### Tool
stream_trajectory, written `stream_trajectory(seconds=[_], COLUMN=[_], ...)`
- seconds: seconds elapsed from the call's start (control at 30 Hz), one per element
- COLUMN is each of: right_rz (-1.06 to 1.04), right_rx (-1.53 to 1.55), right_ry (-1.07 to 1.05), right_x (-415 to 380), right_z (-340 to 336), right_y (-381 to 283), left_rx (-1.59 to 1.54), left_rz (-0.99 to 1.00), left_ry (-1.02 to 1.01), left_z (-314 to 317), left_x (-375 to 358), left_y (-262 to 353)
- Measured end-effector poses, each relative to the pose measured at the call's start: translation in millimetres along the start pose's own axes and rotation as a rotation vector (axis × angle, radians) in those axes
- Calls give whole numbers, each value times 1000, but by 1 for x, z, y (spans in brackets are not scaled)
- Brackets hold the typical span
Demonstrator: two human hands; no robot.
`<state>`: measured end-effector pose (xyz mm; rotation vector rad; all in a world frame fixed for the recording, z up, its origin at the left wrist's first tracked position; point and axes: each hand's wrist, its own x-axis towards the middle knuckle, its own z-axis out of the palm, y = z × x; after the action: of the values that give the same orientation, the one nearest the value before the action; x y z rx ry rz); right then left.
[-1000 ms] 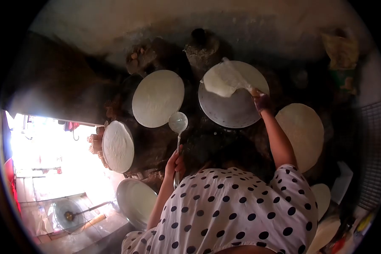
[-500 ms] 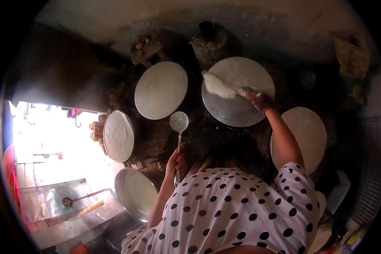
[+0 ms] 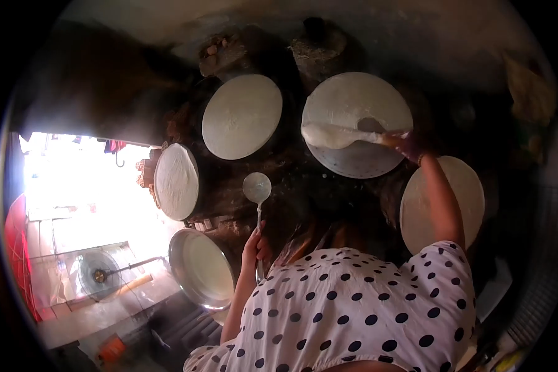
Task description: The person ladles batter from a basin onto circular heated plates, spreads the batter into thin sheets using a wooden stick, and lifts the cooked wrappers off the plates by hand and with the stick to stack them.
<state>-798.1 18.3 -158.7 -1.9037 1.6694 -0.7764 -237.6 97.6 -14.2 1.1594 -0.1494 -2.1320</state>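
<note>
A long-handled ladle (image 3: 256, 188) stands bowl-up in my left hand (image 3: 254, 247), whose fingers are wrapped round its shaft. At the right, my right hand (image 3: 410, 146) grips the handle of a paddle-like spreader (image 3: 330, 136), its head thick with white batter. The spreader lies low over the round griddle (image 3: 353, 166), across its middle. White batter (image 3: 359, 90) coats the upper part of that griddle, while the lower part and a small patch near the handle show grey. Smudges of white mark the right hand's dark surface.
White-coated round griddles surround me: one upper left (image 3: 242, 116), one far left (image 3: 177, 182) and one right (image 3: 415, 204). A metal basin (image 3: 178, 263) of white liquid sits lower left. Near it are a fan-like round object (image 3: 98, 276) and a bright doorway.
My right hand has drawn the spreader slightly right and down, levelling it. More of the upper griddle is coated white. My left hand keeps the ladle nearly in place.
</note>
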Motion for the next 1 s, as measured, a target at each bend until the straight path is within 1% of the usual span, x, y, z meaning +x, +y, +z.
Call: stream_trajectory(seconds=[0.07,0.1,0.13,0.17,0.2,0.27,0.3,0.33,0.37,0.4,0.47,0.5,0.53,0.57,0.6,0.63,0.67,0.7,0.73,0.77,0.8,0.83,0.87,0.9,0.93,0.97,1.0], right_rz=[178,354,526,530,531,315,604,671,738,583,456,605,732,827,907,736,640,536,499,971,934,933,1046,1190,1339,1339,1322], right_rx=[333,72,-197,-167,-172,-225,-15,122,256,308,1242,900,551,199,159,24,176,-102,52,646,687,821,583,628,672,930,1010], right_ry=[-58,-46,-27,-25,-13,-65,-139,-116,-85,38,660,610,554,556,405,542,522,354,575,586,621,686,692,685,693,852,826], right_x=[11,28,37,35,20,-24,-43,-64,-84,-111,-127,-117,-98,-74,-39,-11,12,21,20,19,1,-8,-14,-6,-2,16,32], right_z=[4,7,6,8,15,26,6,0,-6,-4,53,74,99,165,205,231,260,277,328,316,317,307,277,261,248,245,242], right_y=[-4,-14,-30,-49,-52,-50,-64,-72,-81,-82,-66,-87,-122,-112,-115,-170,-187,-200,-165,-185,-159,-153,-174,-186,-197,-239,-282], left_rx=[87,97,104,3,-99,-100,-94,-92,-84,-100,104,88,127,164,141,225,296,348,395,368,360,327,301,213,203,172,144], left_rz=[2,-5,0,-63,-129,-141,-116,-87,-58,-45,45,48,62,80,101,59,51,91,138,216,267,266,237,104,113,130,147], left_ry=[83,36,33,43,44,-27,-6,23,-53,-60,93,84,168,257,257,204,169,177,191,154,109,150,180,233,228,212,197], left_z=[-8,-17,-21,-25,-27,-33,-37,-44,-57,-67,-82,-81,-76,-77,-91,-112,-131,-133,-132,-157,-183,-185,-177,-158,-170,-182,-190], left_x=[-5,0,3,5,8,7,7,12,13,16,21,20,16,12,17,25,24,13,8,21,35,29,12,-17,-20,-20,-22], left_y=[1,4,6,9,11,14,15,19,20,20,23,24,26,25,22,21,30,35,39,35,30,42,48,65,64,65,70])
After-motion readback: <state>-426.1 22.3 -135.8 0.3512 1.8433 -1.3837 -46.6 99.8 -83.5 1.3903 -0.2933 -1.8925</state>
